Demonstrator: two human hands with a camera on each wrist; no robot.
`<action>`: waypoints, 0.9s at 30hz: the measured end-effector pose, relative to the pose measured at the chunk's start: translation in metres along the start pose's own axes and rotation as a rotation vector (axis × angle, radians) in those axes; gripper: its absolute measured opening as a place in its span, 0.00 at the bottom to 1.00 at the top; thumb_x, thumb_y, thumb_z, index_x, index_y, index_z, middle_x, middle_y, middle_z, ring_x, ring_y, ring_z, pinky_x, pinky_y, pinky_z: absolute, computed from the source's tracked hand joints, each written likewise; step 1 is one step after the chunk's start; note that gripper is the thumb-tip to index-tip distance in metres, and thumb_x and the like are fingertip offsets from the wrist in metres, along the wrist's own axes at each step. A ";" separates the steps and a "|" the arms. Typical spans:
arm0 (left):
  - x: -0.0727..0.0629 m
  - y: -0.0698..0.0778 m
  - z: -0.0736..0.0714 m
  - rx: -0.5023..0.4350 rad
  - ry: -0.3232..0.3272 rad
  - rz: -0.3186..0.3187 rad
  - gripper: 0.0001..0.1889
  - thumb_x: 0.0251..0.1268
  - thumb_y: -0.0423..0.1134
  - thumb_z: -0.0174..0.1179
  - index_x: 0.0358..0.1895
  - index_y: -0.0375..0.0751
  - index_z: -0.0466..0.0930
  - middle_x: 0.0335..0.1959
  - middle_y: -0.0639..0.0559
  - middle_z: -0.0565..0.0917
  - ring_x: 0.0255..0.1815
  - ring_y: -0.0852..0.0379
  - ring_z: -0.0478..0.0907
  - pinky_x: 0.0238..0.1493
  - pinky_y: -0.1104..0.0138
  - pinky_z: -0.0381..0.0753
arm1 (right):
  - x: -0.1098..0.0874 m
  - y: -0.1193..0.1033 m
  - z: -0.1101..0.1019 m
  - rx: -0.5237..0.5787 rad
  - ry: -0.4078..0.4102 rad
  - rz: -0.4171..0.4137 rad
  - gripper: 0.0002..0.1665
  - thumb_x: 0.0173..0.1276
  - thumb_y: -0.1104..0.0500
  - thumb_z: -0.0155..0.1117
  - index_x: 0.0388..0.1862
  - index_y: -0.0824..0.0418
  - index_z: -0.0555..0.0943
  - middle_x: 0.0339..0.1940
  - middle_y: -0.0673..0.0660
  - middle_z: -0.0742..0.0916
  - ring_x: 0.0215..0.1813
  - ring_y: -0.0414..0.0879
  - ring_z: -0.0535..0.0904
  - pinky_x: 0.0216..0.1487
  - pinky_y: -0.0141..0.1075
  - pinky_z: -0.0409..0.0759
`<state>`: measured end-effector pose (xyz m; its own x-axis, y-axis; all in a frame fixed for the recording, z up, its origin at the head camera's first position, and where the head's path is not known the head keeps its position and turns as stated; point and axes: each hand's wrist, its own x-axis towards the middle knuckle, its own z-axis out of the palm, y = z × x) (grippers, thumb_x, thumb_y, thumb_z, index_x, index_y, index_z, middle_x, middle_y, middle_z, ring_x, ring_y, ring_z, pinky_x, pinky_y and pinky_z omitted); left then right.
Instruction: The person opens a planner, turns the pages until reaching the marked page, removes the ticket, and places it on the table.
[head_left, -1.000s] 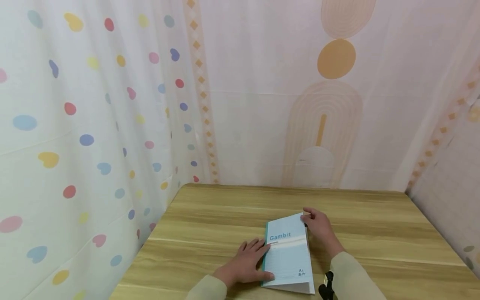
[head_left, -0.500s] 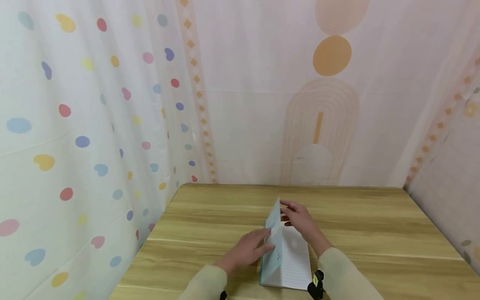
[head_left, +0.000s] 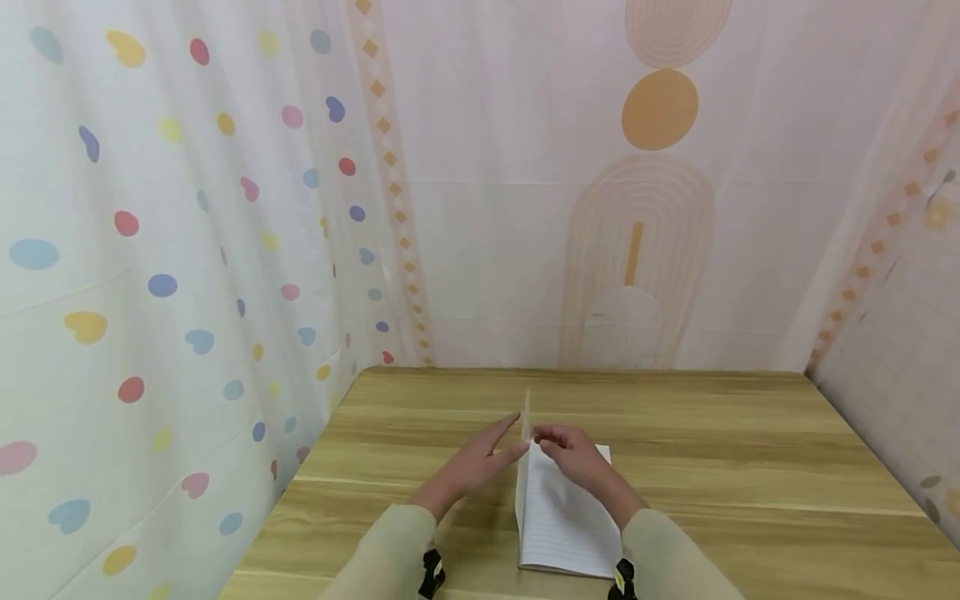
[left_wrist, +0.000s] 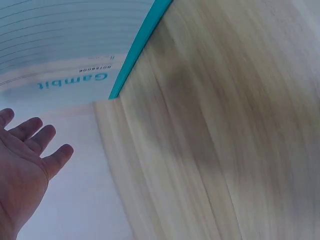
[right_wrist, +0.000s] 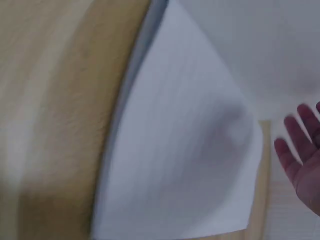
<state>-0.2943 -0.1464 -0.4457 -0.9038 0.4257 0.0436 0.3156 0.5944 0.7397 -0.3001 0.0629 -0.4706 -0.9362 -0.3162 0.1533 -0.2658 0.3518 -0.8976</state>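
Note:
A lined notebook (head_left: 566, 533) lies on the wooden table, its front cover (head_left: 522, 483) raised upright and seen nearly edge-on in the head view. In the left wrist view the outside of the cover (left_wrist: 65, 45) shows pale blue with the word Gambit and a teal spine strip. My left hand (head_left: 474, 467) is on the outer side of the cover, fingers extended, fingertips right at it. On the inner side, above the ruled page, my right hand (head_left: 581, 462) has loosely bent fingers close to the cover. The right wrist view shows the white page (right_wrist: 185, 135), blurred.
The wood-grain table (head_left: 712, 467) spreads around the notebook. A patterned curtain (head_left: 480, 250) hangs behind its far edge, and a dotted curtain (head_left: 187, 350) runs down the left side.
The notebook's cover has swung up from nearly flat to upright, uncovering the lined page. My right hand has moved left along with it; my left hand has lifted from the cover's face.

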 end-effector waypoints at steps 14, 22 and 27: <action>-0.014 -0.015 -0.025 -0.019 0.054 0.016 0.37 0.75 0.56 0.53 0.79 0.44 0.53 0.77 0.39 0.59 0.75 0.38 0.57 0.67 0.42 0.65 | -0.040 0.046 0.003 -0.752 -0.073 0.164 0.51 0.63 0.30 0.62 0.73 0.64 0.69 0.75 0.74 0.62 0.76 0.71 0.52 0.67 0.74 0.43; -0.020 -0.025 -0.031 -0.018 0.058 0.022 0.36 0.71 0.40 0.56 0.79 0.40 0.54 0.76 0.37 0.59 0.75 0.37 0.55 0.68 0.41 0.62 | -0.047 0.060 -0.013 -0.761 -0.064 0.090 0.52 0.65 0.28 0.58 0.72 0.66 0.68 0.75 0.74 0.63 0.75 0.72 0.53 0.66 0.74 0.44; -0.022 -0.038 -0.027 0.012 0.042 0.047 0.35 0.66 0.33 0.57 0.77 0.37 0.57 0.75 0.33 0.59 0.75 0.33 0.54 0.69 0.38 0.58 | -0.049 0.069 -0.024 -0.774 -0.079 0.083 0.52 0.65 0.28 0.57 0.74 0.64 0.67 0.76 0.72 0.62 0.76 0.71 0.52 0.67 0.73 0.46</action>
<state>-0.2937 -0.1966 -0.4564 -0.8992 0.4245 0.1059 0.3608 0.5825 0.7284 -0.2783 0.1239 -0.5303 -0.9485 -0.3138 0.0428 -0.3078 0.8820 -0.3569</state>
